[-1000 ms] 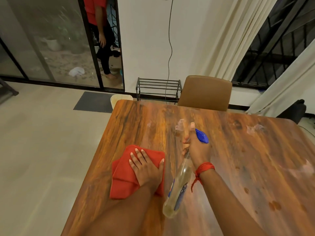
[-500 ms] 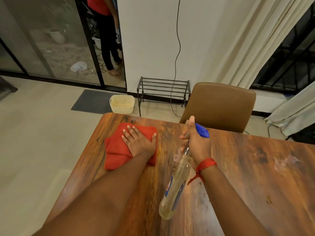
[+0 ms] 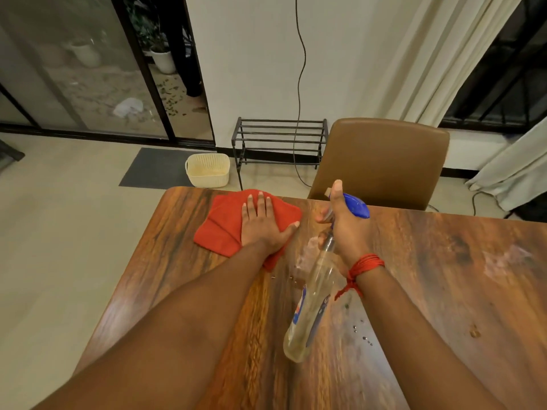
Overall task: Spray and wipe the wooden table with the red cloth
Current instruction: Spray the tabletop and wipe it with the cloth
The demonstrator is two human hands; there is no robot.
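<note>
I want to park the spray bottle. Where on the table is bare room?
The wooden table is bare right of the right hand, below the brown chair, though smeared and spotted with droplets. The strip left of the left arm is bare too. The far left corner is crowded: left hand on the red cloth.

brown chair (image 3: 381,161) behind far edge; cream basket (image 3: 207,169) on floor | black rack (image 3: 279,140) by wall; grey mat (image 3: 157,168)
</note>
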